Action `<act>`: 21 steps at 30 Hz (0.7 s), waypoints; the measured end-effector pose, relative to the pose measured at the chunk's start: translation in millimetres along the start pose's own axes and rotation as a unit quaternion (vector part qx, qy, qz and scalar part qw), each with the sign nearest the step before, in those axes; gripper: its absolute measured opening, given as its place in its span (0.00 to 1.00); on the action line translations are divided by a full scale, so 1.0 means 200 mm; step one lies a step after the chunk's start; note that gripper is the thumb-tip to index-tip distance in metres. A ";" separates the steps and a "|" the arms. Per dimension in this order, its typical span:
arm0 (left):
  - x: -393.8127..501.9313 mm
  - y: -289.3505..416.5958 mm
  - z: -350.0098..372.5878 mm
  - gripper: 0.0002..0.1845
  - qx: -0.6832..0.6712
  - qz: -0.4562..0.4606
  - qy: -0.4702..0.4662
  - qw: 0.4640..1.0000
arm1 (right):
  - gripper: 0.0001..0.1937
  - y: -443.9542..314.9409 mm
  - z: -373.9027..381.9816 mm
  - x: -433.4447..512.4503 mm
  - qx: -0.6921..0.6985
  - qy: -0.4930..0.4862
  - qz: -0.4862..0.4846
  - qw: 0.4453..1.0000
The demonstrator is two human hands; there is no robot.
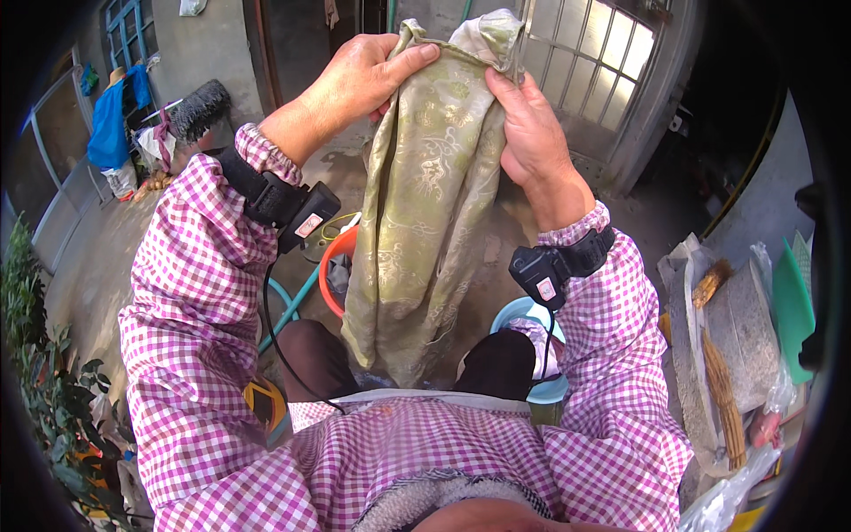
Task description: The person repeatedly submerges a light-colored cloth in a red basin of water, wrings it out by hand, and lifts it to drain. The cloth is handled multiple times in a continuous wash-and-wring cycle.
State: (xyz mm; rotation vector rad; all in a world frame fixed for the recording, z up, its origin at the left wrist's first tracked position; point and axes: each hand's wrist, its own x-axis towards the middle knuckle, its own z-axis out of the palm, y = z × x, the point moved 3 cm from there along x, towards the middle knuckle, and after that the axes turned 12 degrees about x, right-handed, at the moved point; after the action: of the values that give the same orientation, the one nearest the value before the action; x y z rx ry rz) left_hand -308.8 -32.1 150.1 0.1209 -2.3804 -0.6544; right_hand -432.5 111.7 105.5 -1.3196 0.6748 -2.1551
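A green patterned cloth [432,179] with pale floral motifs hangs lengthwise in front of me, its lower end down between my knees. My left hand [372,73] pinches its upper left edge, thumb on top. At the upper right edge, my right hand [532,126] grips the same cloth between thumb and fingers. A crumpled, paler flap of it stands up above the right hand. Below and partly behind the cloth is an orange-red basin [328,279] with dark fabric in it. By my right knee sits a light blue basin [515,311] holding pale fabric.
A teal hose [292,309] curves over the wet concrete floor at left. To the right stands a concrete sink [738,339] with a straw brush [723,399] on it. Leafy plants [60,412] line the left side. A dark mop head [199,110] leans near the wall.
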 end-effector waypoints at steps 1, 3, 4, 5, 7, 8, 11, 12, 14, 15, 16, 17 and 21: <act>-0.01 -0.01 -0.02 0.26 0.018 0.003 0.000 1.000 | 0.16 0.00 0.00 0.00 0.000 0.008 -0.004 1.000; 0.01 0.02 -0.07 0.26 0.024 0.036 0.046 0.998 | 0.17 -0.02 0.02 0.02 0.000 -0.009 0.004 1.000; -0.01 0.02 -0.08 0.25 0.033 0.029 0.056 0.997 | 0.17 -0.02 0.03 0.02 0.000 -0.018 0.020 1.000; -0.01 0.03 -0.09 0.24 -0.045 0.007 0.045 0.998 | 0.18 -0.03 0.03 0.02 -0.004 -0.009 0.032 0.999; -0.03 0.06 -0.12 0.23 -0.174 0.024 0.075 0.982 | 0.19 -0.05 0.03 0.00 -0.010 -0.005 0.050 0.999; -0.04 0.06 -0.12 0.24 -0.142 0.006 0.079 0.987 | 0.18 -0.04 0.04 0.00 -0.012 0.013 0.048 0.999; -0.03 0.09 -0.06 0.25 -0.070 0.037 -0.002 0.997 | 0.16 -0.03 0.10 0.01 -0.043 -0.058 0.004 0.997; -0.02 0.10 -0.02 0.25 -0.069 0.056 -0.041 0.995 | 0.16 -0.03 0.10 0.01 -0.044 -0.060 0.025 0.997; -0.02 0.08 -0.03 0.24 -0.084 0.034 -0.017 0.996 | 0.15 -0.04 0.13 0.01 -0.034 -0.093 0.075 0.992; -0.02 0.06 -0.03 0.24 -0.098 0.003 -0.004 0.995 | 0.15 -0.06 0.13 0.01 -0.008 -0.079 0.069 0.994; -0.02 0.06 -0.04 0.23 -0.120 -0.003 0.021 0.993 | 0.15 -0.09 0.14 0.01 0.016 -0.066 0.061 0.996; -0.01 0.07 -0.04 0.23 -0.152 0.051 0.007 0.987 | 0.15 -0.10 0.13 0.02 0.033 -0.018 0.059 0.998; 0.02 0.12 0.00 0.23 -0.173 0.024 0.036 0.984 | 0.15 -0.07 0.21 0.04 0.122 -0.148 0.113 0.975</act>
State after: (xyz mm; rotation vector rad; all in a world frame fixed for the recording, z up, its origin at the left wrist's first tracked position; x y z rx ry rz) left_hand -310.2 -11.3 164.0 -0.0624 -2.1567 -1.0099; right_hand -400.4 110.4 135.5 -1.3232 0.4032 -1.7507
